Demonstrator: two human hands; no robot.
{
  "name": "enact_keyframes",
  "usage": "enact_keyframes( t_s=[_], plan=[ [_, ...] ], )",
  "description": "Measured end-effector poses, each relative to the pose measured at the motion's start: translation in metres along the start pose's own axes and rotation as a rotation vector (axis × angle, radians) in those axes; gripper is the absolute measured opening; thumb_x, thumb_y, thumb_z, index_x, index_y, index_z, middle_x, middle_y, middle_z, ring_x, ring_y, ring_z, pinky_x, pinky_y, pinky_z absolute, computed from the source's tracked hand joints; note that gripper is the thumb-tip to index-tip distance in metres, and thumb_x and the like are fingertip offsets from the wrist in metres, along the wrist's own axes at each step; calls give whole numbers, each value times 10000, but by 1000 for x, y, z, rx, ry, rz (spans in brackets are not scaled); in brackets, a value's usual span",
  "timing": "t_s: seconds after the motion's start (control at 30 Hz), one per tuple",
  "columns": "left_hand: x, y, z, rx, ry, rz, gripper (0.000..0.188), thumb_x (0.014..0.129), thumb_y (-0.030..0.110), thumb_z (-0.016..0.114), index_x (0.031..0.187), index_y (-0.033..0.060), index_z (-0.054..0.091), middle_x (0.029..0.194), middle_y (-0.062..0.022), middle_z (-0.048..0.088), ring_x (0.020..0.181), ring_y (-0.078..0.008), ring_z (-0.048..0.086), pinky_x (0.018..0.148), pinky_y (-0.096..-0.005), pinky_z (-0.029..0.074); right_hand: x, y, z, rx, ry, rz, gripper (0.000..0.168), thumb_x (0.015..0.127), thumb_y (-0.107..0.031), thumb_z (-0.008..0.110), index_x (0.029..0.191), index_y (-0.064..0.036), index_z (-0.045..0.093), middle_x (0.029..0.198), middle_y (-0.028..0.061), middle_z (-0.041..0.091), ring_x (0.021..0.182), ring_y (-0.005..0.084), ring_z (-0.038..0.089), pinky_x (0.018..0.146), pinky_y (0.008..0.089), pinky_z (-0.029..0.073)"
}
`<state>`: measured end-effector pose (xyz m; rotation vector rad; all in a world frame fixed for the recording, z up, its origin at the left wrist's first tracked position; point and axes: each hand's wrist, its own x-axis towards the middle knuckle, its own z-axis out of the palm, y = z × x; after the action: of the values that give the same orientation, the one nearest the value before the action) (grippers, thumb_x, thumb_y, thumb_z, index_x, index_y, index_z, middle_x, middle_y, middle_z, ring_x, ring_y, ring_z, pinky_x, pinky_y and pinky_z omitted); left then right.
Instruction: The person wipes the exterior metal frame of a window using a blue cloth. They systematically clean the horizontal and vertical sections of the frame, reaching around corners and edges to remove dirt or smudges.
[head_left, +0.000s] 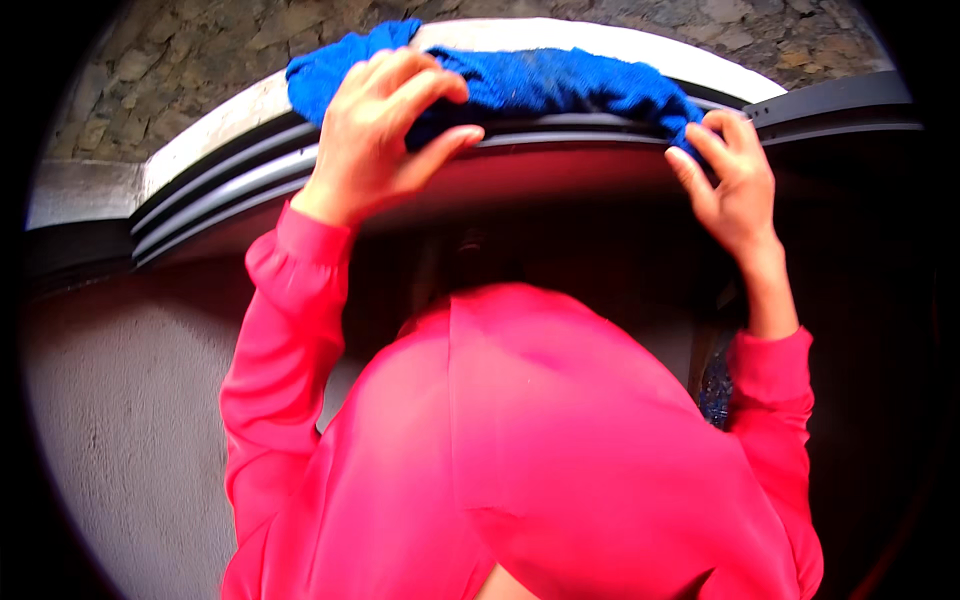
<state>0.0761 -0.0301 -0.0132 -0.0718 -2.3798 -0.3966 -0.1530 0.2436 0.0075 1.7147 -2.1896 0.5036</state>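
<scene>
A blue cloth (555, 79) lies bunched lengthwise along the dark window frame tracks (277, 161) and over part of the white sill. My left hand (382, 124) rests at the cloth's left part, its fingers curled and its thumb held apart from them; whether the fingers grip the fabric is hard to tell. At the right end, my right hand (731, 172) has the cloth's narrow end between thumb and fingers. The tracks pass beneath the cloth and look bent by the lens.
Beyond the white sill (210, 135) is a rough stone wall (247, 45). Dark upright frame parts (832, 109) flank the opening. A grey textured wall (135, 405) stands at the lower left. The area below the sill is dark.
</scene>
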Motion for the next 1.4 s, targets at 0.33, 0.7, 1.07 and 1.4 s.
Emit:
enact_keyframes(
  t_s=[0.33, 0.7, 1.07, 1.4],
  plan=[
    [9, 2, -29, -161, 235, -193, 140, 798, -41, 721, 885, 17, 628, 846, -101, 614, 818, -241, 607, 773, -311, 480, 31, -81, 34, -21, 11, 56, 202, 838, -235, 625, 699, -94, 580, 872, 96, 519, 869, 297, 516, 695, 422, 391],
    [-59, -49, -110, -112, 670, -542, 148, 1002, 144, 599, 1070, 12, 599, 999, -19, 592, 941, -96, 543, 867, -220, 426, 134, -176, 94, 1795, -155, 193, 349, 989, -330, 589, 735, -94, 632, 707, -49, 515, 677, 90, 477, 662, 303, 408],
    [-32, -22, -67, -263, 601, -438, 75, 975, 77, 618, 1009, 33, 567, 974, -7, 536, 854, -76, 511, 799, -206, 422, 109, -45, -22, 1310, 32, 217, 228, 889, -44, 697, 1105, 0, 637, 934, 59, 700, 824, 79, 650, 768, 214, 541],
    [-4, -14, -20, -452, 264, -354, 534, 725, -97, 619, 1236, 56, 580, 1068, -74, 674, 948, -190, 648, 857, -295, 497, 149, -126, 23, 1329, -125, -233, 442, 765, -34, 712, 1196, -55, 618, 990, 149, 696, 958, 240, 685, 879, 354, 531]
  ],
)
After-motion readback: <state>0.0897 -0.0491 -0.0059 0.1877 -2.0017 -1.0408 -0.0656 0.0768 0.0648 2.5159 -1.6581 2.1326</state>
